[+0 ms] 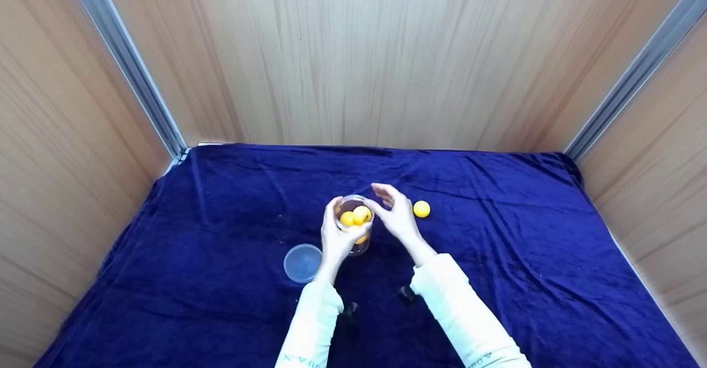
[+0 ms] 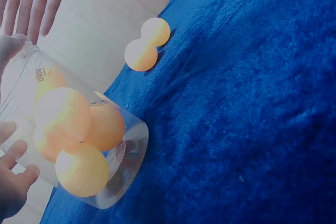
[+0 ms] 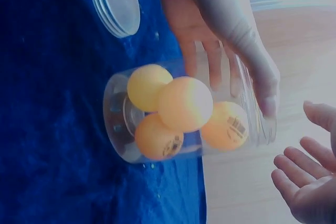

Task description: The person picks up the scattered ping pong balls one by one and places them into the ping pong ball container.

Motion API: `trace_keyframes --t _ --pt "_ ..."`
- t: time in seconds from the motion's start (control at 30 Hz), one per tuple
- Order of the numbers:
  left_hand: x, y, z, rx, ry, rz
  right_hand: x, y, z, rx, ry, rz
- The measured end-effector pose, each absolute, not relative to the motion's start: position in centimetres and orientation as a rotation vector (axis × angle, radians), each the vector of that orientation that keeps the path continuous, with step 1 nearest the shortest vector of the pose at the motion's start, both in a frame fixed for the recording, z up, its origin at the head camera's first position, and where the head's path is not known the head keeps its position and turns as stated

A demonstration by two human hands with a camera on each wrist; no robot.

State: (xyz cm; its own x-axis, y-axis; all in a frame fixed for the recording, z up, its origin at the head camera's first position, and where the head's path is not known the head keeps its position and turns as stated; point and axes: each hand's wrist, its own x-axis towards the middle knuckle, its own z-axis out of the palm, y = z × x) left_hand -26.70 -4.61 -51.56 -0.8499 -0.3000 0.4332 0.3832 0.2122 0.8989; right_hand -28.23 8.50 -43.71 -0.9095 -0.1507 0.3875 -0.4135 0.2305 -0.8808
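At the far left I have a wood-grained wall (image 1: pixel 66 136), with a grey metal strip (image 1: pixel 130 61) running down the corner where it meets the back wall (image 1: pixel 364 58). A dark blue cloth (image 1: pixel 193 279) with soft creases is spread in front of me. On it, left of my left wrist, lies a round translucent lid (image 1: pixel 302 263), off the jar. My left sleeve (image 1: pixel 310 326) comes up from below, pale, with some lettering low on it.

My left hand (image 1: pixel 335 240) grips the clear jar (image 3: pixel 191 142) near its mouth, fingers curled round one side and thumb on the other. The jar is uncovered, more or less upright, in the middle of the cloth; whether its base actually touches the fabric I can't quite make out. Inside I count at least four yellow-orange balls (image 3: pixel 185 104) piled together, a couple with dark printing.

Just right of the jar's mouth is my right hand (image 1: pixel 399 217), fingers loosely extended, thumb well apart from them, with nothing in its hold. My right sleeve (image 1: pixel 467 313) slants away below it. Beside that hand sits a loose yellow ball (image 1: pixel 421 209); my left wrist's view shows two loose ones on the cloth, close together. Another metal strip (image 1: pixel 640 64) marks the right corner, then the right wall (image 1: pixel 652 191).
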Motion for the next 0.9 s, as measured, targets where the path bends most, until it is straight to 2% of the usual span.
trace_keyframes --t 0.13,0.43,0.7,0.9 --pt "-26.7 -4.7 -51.7 -0.057 -1.97 -1.684 -30.1 9.4 -45.3 0.494 -2.3 1.702" --pt "-26.5 -4.6 -51.5 -0.053 -1.95 -1.706 -31.8 11.6 -45.4 0.317 -2.327 1.648" --pt "-24.7 -4.2 -48.6 -0.079 -1.919 -1.704 -33.3 14.2 -46.4 0.164 -2.352 1.585" --pt "-24.4 -4.1 -48.1 -0.093 -1.922 -1.703 -33.8 15.6 -47.4 0.107 -2.37 1.527"
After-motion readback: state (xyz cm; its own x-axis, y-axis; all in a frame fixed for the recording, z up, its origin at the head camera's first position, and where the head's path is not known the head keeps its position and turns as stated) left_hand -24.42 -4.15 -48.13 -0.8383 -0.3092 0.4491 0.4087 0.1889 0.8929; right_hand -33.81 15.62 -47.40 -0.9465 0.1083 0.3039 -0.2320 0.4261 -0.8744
